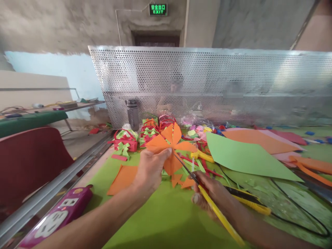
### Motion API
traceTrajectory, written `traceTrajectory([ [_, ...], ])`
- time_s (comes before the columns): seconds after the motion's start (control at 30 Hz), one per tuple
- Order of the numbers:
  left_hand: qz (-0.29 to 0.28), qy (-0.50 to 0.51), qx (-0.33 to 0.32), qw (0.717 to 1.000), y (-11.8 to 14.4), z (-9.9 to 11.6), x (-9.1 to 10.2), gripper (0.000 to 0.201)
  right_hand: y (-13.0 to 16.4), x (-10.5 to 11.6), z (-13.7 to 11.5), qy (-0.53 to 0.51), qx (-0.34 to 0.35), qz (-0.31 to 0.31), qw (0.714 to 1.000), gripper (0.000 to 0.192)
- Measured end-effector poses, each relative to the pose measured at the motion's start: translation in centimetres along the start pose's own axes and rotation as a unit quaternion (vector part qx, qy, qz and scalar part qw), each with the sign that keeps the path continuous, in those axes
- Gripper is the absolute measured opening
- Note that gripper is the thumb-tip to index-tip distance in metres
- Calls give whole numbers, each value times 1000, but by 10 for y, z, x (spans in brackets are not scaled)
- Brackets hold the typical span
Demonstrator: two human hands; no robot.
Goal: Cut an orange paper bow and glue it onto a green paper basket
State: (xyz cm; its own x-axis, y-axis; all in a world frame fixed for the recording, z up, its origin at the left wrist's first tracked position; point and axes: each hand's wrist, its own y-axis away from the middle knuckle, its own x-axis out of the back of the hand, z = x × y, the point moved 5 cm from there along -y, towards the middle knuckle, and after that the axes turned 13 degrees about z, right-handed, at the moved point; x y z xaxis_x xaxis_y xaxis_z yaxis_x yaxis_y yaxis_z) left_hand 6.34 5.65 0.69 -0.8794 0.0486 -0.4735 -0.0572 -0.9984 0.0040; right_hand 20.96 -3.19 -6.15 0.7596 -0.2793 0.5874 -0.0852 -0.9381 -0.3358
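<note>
Left hand [149,169] pinches the orange paper flower [169,147] up off the green surface [160,214], right hand [212,195] closed on yellow-handled scissors [207,199], blades touching the flower's center, paper scraps [181,180] underneath.

Two bare forearms enter from the bottom edge, no sleeves, watch or bracelet visible on either; the left hand [149,169] and right hand [214,195] are uncovered, without gloves or rings, and a short, unpainted thumbnail shows on the right
</note>
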Motion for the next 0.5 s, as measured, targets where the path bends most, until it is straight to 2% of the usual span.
traceTrajectory([
  [0.37,7,-5,7,1000,-1,1,0,31,0,0,-1,39,-23,30,999,27],
  [0.5,13,-1,13,1000,-3,-1,1,34,1,-1,-4,48,-22,22,998,25],
])
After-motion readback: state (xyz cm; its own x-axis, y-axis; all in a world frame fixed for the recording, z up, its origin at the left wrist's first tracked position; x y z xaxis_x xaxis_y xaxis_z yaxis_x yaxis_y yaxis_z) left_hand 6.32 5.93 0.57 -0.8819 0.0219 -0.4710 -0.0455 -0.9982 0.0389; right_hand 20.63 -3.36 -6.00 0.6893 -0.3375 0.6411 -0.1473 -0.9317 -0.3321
